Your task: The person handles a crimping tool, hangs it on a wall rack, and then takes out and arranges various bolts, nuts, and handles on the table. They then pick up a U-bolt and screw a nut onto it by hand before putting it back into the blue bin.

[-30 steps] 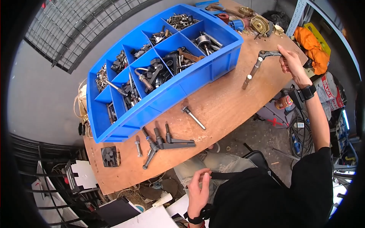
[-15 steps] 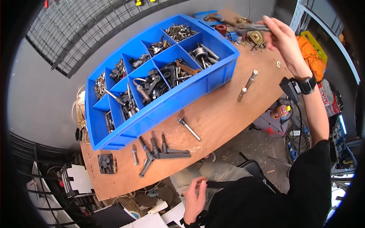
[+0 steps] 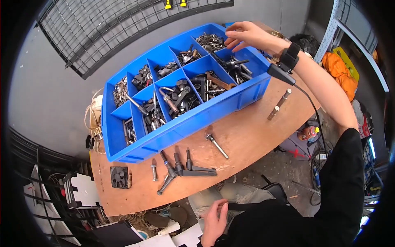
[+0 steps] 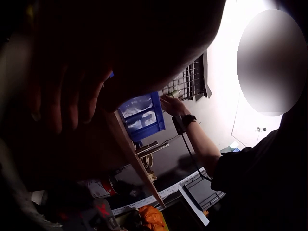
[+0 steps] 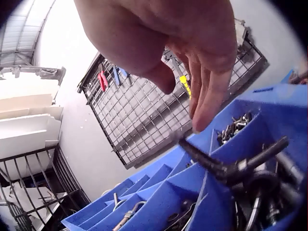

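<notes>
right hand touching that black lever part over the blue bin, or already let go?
Touching. In the right wrist view, the right hand's fingertips meet the end of the black lever part above the blue bin.

Three views: one overhead from the head, two close at the wrists.

The head camera looks steeply down on the blue parts bin [image 3: 181, 94] at 12 o'clock. The right wrist camera sits just behind the right hand [image 5: 183, 48], close over the bin [image 5: 192, 192], facing the wire grid [image 5: 144, 120]. The left wrist camera, low under the table edge [image 4: 134, 159], looks up and shares the bin [image 4: 142, 118] and right hand [image 4: 171, 103].
</notes>
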A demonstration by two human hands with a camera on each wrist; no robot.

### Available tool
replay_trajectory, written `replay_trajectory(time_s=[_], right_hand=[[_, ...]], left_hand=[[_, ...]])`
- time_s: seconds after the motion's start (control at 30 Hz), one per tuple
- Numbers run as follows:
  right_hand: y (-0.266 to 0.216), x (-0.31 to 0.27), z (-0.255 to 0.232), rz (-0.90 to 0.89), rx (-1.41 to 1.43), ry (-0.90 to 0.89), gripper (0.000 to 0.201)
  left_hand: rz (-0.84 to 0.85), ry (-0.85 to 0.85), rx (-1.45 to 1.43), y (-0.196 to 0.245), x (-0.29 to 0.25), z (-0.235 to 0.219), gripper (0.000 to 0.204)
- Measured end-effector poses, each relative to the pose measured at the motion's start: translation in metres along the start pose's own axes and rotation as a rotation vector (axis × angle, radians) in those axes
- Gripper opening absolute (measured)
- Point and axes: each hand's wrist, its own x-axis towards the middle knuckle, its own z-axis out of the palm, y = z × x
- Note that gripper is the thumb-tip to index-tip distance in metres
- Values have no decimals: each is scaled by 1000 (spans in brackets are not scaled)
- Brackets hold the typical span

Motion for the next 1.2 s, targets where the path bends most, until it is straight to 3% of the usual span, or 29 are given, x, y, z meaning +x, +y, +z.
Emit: replay_trajectory(time_s=[0.03,0.13,0.23,0.4,0.53,0.63,0.67,0.73,0.9,1.1,1.2], right_hand=[[4,3,-4,-54,-42,39,38],[-2,1,-26,-35,-497,-206,28],[-9,-8,-21,79,-802,-373,21],[-16,0,4,425,-970,-704,20],[-6,9,26,416,-1238,-595,15],[-8,7,37,275,-1338,-524,18],[25,22,36,179,-1429,-534,24],[36,21,38,98,-1438,-510,24],[52,23,51,-10,-1665,-416,22],[48,31,67,93,-2025,-368,18],[45,34,52,-198,-2029,-233,11]], left_hand=[[-8,7,-12,-3,0,-2,29],[-14,27,-25,-7,4,-7,28],[6,38,17,-3,7,-8,27],[52,40,57,6,11,-8,26],[55,39,61,7,11,-7,26],[49,39,61,1,10,-8,26],[47,39,60,0,9,-8,26],[40,37,57,-4,9,-8,26],[8,45,63,-7,10,-11,26],[-8,57,43,-5,10,-18,27],[-8,58,49,-11,10,-20,27]])
